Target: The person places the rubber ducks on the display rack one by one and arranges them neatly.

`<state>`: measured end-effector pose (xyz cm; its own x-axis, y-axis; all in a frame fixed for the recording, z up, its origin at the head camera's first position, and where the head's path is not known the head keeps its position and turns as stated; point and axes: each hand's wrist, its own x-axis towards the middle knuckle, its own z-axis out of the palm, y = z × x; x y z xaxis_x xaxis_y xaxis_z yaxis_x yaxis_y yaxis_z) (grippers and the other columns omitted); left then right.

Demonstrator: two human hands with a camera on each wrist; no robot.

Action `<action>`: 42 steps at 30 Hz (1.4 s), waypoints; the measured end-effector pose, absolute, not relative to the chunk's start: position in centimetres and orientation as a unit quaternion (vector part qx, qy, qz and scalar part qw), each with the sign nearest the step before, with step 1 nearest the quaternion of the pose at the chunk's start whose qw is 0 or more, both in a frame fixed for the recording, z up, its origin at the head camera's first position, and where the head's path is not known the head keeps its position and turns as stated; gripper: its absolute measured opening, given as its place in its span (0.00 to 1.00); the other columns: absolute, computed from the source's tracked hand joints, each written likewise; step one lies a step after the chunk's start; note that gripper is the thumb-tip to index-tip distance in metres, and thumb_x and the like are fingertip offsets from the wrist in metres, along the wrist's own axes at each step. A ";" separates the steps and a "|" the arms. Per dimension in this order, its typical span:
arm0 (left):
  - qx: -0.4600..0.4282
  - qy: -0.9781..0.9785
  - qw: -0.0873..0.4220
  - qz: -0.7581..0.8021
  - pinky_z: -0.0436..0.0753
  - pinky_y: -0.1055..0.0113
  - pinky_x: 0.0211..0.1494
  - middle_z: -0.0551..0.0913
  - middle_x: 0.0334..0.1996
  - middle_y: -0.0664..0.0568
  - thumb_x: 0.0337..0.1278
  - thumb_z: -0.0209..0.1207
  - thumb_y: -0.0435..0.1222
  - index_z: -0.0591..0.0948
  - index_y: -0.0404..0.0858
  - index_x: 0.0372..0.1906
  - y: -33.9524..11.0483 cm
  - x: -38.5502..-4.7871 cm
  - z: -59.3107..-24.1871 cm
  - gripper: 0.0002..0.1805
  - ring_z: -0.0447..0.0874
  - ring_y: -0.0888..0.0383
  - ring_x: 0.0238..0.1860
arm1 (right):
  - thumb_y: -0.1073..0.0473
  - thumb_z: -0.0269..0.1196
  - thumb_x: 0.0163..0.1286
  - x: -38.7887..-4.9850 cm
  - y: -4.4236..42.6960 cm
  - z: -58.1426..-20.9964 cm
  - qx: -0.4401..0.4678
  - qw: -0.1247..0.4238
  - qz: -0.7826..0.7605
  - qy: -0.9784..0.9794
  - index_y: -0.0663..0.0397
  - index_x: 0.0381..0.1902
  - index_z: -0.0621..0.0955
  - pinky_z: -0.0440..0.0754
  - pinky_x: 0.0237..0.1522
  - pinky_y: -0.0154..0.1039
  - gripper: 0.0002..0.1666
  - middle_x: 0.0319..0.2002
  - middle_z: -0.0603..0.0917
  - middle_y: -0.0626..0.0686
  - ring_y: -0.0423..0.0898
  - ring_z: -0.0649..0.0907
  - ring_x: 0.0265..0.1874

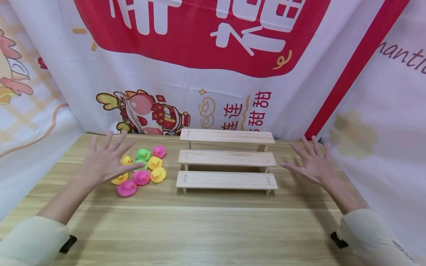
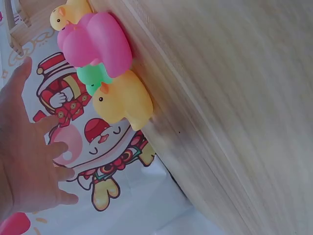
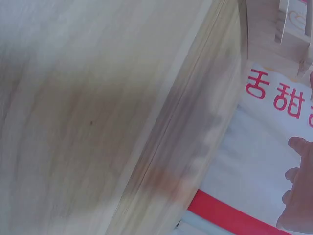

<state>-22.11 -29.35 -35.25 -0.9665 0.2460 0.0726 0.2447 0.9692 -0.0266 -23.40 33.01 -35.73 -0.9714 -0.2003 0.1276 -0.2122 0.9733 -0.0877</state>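
Note:
My left hand (image 1: 103, 162) is held in the air with spread fingers, beside and partly over a group of small rubber ducks. Among them are a pink duck (image 1: 127, 188), a yellow duck (image 1: 158, 174) and a green duck (image 1: 143, 154); several more sit close together, some partly hidden by the hand. In the left wrist view, a yellow duck (image 2: 124, 100) and a pink duck (image 2: 105, 44) appear apart from the fingers. On the far right, my right hand (image 1: 314, 164) hovers, fingers spread, holding nothing. Between the hands stands a three-step wooden rack (image 1: 226, 180) with bare steps.
The ducks and rack stand on a wood-grain table (image 1: 199, 229). A printed white-and-red cloth (image 1: 193, 59) hangs behind the table's back edge. More cloth (image 1: 382, 147) hangs along the right side, close to the right hand. Dark bands show under both sleeves.

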 end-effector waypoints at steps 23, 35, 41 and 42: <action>-0.174 -0.973 0.044 -0.147 0.82 0.35 0.55 0.80 0.60 0.29 0.56 0.75 0.45 0.81 0.28 0.61 -27.6 -23.1 -35.8 0.34 0.81 0.31 0.55 | 0.38 0.60 0.76 -23.4 28.8 -33.9 0.146 0.003 0.260 -0.954 0.65 0.79 0.61 0.53 0.73 0.73 0.49 0.79 0.58 0.70 0.70 0.55 0.78; -0.161 -0.965 -0.021 -0.206 0.84 0.64 0.33 0.87 0.46 0.35 0.56 0.74 0.33 0.85 0.25 0.53 -27.5 -24.5 -36.7 0.22 0.82 0.53 0.35 | 0.49 0.71 0.69 -24.2 28.4 -34.6 0.171 -0.020 0.325 -0.930 0.71 0.69 0.74 0.78 0.63 0.63 0.40 0.65 0.79 0.70 0.65 0.77 0.66; -0.157 -0.963 -0.041 -0.216 0.82 0.66 0.29 0.87 0.43 0.37 0.57 0.74 0.31 0.84 0.24 0.53 -27.4 -24.9 -36.8 0.21 0.80 0.55 0.32 | 0.57 0.73 0.67 -24.6 28.5 -35.4 0.193 -0.024 0.355 -0.914 0.75 0.65 0.76 0.79 0.60 0.64 0.36 0.57 0.84 0.70 0.64 0.83 0.58; -0.159 -0.962 -0.043 -0.218 0.82 0.66 0.28 0.87 0.43 0.37 0.57 0.74 0.30 0.84 0.23 0.53 -27.4 -24.9 -36.8 0.21 0.80 0.55 0.32 | 0.58 0.73 0.67 -24.6 28.5 -35.5 0.194 -0.024 0.358 -0.913 0.75 0.64 0.76 0.80 0.59 0.64 0.35 0.55 0.85 0.69 0.63 0.84 0.56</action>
<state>-24.94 -27.41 -36.78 -0.9460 0.3239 -0.0138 0.2864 0.8548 0.4327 -24.60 28.48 -35.54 -0.9237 -0.3712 0.0944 -0.3364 0.6685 -0.6633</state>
